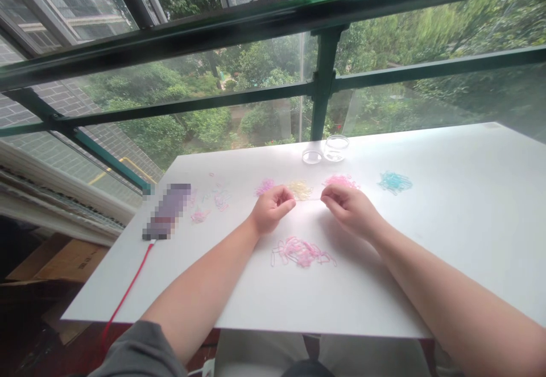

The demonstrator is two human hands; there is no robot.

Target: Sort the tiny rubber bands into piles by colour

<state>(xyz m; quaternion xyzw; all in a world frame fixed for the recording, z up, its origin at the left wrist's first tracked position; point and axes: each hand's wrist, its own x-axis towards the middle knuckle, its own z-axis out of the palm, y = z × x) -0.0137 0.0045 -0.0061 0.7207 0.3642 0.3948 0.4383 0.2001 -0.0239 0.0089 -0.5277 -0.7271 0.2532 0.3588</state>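
Observation:
My left hand (274, 207) and my right hand (346, 206) are raised a little apart over the middle of the white table, both with fingers pinched. A thin pale pink strand spans the gap between their fingertips. Below them lies a chain-like heap of pink loops (303, 252). Behind the hands are small piles: purple bands (265, 186), pale yellow bands (300, 189) and pink bands (341, 180). A teal pile of bands (395, 181) sits farther right.
Two clear round containers, a low one (312, 157) and a taller one (336, 148), stand at the table's back edge. On the left are small scattered bands (220, 199) and a blurred-out dark device (168, 212) with a red cable (130, 286). A green-framed window lies beyond.

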